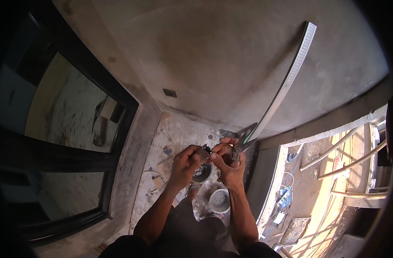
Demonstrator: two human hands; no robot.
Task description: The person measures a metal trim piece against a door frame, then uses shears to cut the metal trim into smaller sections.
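Note:
In front of my body, my left hand (pixel 187 165) pinches a small dark piece (pixel 206 149) with a brownish-grey side. The fingertips of my right hand (pixel 231 165) meet it from the other side. A pair of scissors (pixel 249 144) is also gripped in my right hand, its dark blades spread apart and pointing up and to the right. Part of the scissors' handle is hidden by my fingers. Just beyond the blades stands the lower end of a long pale strip (pixel 287 84), which leans against the wall.
Below my hands are a dark bucket (pixel 208 176) and a grey bucket (pixel 219 211) on a dusty, littered floor (pixel 170 135). To the left is a black-framed window (pixel 119 142). A wall box (pixel 170 93) is ahead. Poles (pixel 328 152) cross the opening at right.

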